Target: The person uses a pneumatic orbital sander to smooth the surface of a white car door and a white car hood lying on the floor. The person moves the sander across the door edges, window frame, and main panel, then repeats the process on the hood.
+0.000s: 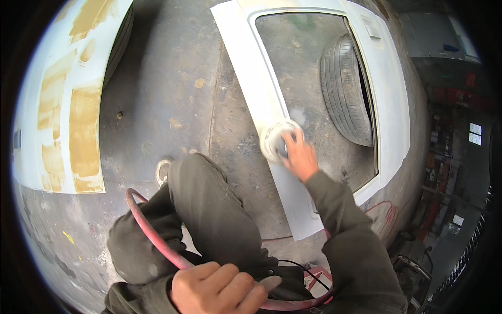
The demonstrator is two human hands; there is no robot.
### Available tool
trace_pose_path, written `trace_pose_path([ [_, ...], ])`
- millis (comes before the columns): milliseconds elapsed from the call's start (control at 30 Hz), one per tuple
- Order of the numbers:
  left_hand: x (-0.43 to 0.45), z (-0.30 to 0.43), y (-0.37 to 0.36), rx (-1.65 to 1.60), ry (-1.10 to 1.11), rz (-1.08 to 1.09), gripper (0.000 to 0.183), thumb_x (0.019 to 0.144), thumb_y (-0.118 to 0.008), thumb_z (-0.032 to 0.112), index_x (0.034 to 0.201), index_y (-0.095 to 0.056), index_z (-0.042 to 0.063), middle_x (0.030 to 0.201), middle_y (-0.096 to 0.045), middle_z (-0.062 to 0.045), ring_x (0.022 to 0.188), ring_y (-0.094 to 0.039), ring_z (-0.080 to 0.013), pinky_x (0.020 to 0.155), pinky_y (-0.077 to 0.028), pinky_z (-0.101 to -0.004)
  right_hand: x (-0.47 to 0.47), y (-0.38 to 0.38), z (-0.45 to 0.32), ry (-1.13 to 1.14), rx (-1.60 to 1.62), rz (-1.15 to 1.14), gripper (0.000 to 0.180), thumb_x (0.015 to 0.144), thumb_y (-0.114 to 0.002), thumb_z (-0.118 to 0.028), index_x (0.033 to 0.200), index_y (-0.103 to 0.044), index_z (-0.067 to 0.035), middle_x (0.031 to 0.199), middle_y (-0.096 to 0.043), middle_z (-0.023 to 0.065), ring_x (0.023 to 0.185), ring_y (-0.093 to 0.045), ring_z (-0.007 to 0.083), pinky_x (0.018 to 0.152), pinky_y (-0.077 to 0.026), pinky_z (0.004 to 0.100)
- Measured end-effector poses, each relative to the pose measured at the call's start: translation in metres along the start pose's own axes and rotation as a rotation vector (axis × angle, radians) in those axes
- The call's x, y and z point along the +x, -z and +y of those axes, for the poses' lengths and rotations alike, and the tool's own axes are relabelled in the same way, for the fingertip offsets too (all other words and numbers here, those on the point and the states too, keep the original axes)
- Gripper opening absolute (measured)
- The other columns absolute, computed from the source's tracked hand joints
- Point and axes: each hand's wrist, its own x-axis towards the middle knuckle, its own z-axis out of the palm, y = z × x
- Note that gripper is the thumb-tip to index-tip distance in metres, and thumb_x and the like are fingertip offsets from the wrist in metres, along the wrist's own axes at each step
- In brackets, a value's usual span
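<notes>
My right hand [301, 156] grips a round power sander [271, 138], its pale disc resting on the white frame strip of a vehicle door panel [257, 88]. Hand and sander are slightly blurred, and the palm side is hidden. Close to my body, my left hand [219, 288] is closed around a red hose [153, 231]. The hose loops over my lap and passes toward my right sleeve. Through the panel's large window opening shows a tyre [343, 90] under the far side of the frame.
To the left stands another white panel [29, 106] with tan filler patches [85, 133], a tyre [120, 45] partly hidden behind its edge. A thin red hose [388, 212] coils on the concrete floor [180, 78]. A red and white box [318, 279] lies by my right side.
</notes>
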Motion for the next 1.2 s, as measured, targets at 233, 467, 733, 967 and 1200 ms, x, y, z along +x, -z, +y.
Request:
trace_pose_path([
  [233, 0.017, 0.023, 0.007, -0.106, -0.135, -0.240, 0.014, 0.079, -0.077, 0.014, 0.078, -0.065, 0.007, 0.067, -0.046, -0.001, 0.057, -0.048, -0.0142, 0.047, -0.036, -0.0278, -0.151, -0.024, 0.019, -0.176, 0.017, -0.067, 0.066, 0.077, -0.084, -0.014, 0.134, -0.050, -0.015, 0.134, -0.046, 0.0158, 0.099, -0.069, 0.0413, 0.075, -0.059, 0.0506],
  [467, 0.017, 0.013, -0.004, -0.160, -0.126, -0.145, 0.018, 0.074, -0.075, 0.013, 0.088, -0.071, 0.002, 0.069, -0.047, -0.002, 0.060, -0.049, -0.0150, 0.048, -0.036, -0.0281, -0.080, -0.015, -0.006, -0.209, 0.034, -0.082, 0.066, 0.078, -0.084, -0.014, 0.134, -0.049, -0.013, 0.133, -0.046, 0.0177, 0.094, -0.070, 0.0409, 0.073, -0.059, 0.0488],
  [733, 0.016, 0.008, 0.006, -0.136, -0.067, -0.134, 0.012, 0.079, -0.072, 0.012, 0.086, -0.069, 0.002, 0.070, -0.047, -0.002, 0.061, -0.049, -0.0152, 0.049, -0.034, -0.0286, 0.018, 0.012, -0.014, -0.169, 0.029, 0.009, 0.060, 0.085, -0.080, -0.020, 0.134, -0.049, -0.011, 0.133, -0.046, 0.0192, 0.088, -0.069, 0.0451, 0.074, -0.055, 0.0523],
  [967, 0.017, 0.006, 0.010, -0.165, -0.044, -0.161, 0.014, 0.080, -0.072, 0.014, 0.087, -0.068, 0.002, 0.071, -0.047, -0.002, 0.062, -0.049, -0.0157, 0.050, -0.034, -0.0286, 0.071, 0.025, -0.009, -0.097, 0.013, 0.123, 0.057, 0.086, -0.079, -0.022, 0.133, -0.049, -0.012, 0.130, -0.048, 0.0199, 0.088, -0.069, 0.0462, 0.074, -0.054, 0.0545],
  [1200, 0.014, 0.004, 0.011, -0.163, -0.075, -0.151, 0.017, 0.079, -0.071, 0.015, 0.089, -0.067, 0.002, 0.073, -0.049, -0.003, 0.064, -0.050, -0.0167, 0.052, -0.035, -0.0288, -0.066, -0.001, -0.006, -0.198, 0.003, -0.127, 0.056, 0.086, -0.078, -0.025, 0.134, -0.050, -0.013, 0.134, -0.048, 0.0218, 0.087, -0.069, 0.0456, 0.073, -0.056, 0.0535],
])
